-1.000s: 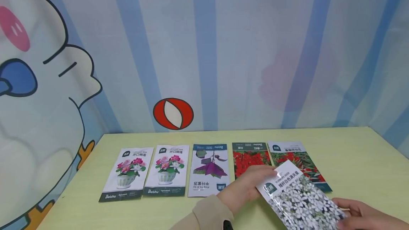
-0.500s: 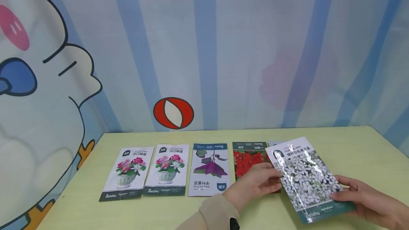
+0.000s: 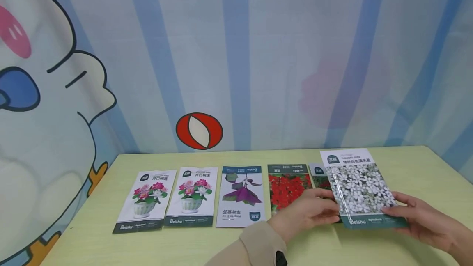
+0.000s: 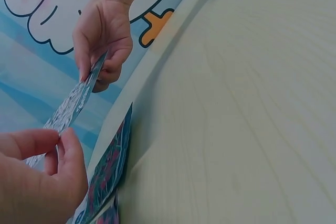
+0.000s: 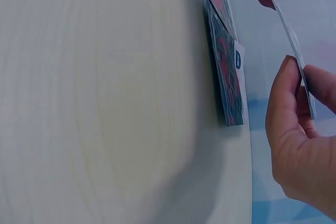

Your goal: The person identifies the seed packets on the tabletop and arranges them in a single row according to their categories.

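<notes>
A seed packet with white flowers (image 3: 360, 188) is held up above the table, its front facing the head camera. My right hand (image 3: 425, 221) pinches its lower right edge, thumb in front and fingers behind. At the left edge, my left hand (image 3: 308, 210) pinches it between thumb and finger. In the right wrist view the packet (image 5: 291, 40) appears edge-on, clear of the tabletop. Behind it lies a packet with red flowers and green leaves (image 3: 320, 182), mostly hidden. Left of that is a red-flower packet (image 3: 290, 188), partly covered by my left hand.
Farther left along the row lie a purple-leaf packet (image 3: 242, 196) and two matching pink-flower packets, the outer one (image 3: 145, 200) and the inner one (image 3: 191, 196). The pale yellow table (image 3: 177, 245) ends at a striped backdrop (image 3: 269, 60).
The white-flower packet has risen and moved right and back, turning more upright. Both hands moved with it, and it now covers much of the rightmost packet.
</notes>
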A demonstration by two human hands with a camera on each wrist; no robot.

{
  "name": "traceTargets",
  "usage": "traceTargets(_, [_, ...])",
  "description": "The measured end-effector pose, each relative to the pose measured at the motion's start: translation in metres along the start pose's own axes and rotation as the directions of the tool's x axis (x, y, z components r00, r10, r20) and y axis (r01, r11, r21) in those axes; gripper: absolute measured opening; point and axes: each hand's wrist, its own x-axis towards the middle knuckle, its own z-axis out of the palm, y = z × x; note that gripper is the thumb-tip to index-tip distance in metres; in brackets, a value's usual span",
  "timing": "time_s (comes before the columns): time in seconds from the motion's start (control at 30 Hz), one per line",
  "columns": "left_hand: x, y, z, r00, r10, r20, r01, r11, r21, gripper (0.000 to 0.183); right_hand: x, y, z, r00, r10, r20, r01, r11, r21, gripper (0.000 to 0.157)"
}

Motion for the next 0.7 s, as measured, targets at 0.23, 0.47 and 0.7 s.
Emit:
traceTargets(0.23, [0.007, 0.002, 0.01, 0.999, 0.011, -0.051, -0.01, 1.0, 0.011, 0.03, 0.003, -0.004, -0.006, 0.998, -0.013, -0.061, 0.014, 1.0, 0.014, 0.084])
traceTargets(0.47, [0.014, 0.006, 0.019, 0.996, 0.054, -0.067, -0.054, 0.998, 0.012, 0.028, 0.004, -0.012, -0.008, 0.986, -0.007, -0.168, -0.002, 0.999, -0.05, 0.081])
traceTargets(0.7, [0.019, 0.003, 0.024, 0.992, 0.093, -0.088, -0.095, 0.995, -0.02, 0.03, -0.002, -0.016, -0.02, 0.978, -0.007, -0.209, -0.021, 0.991, -0.132, 0.042])
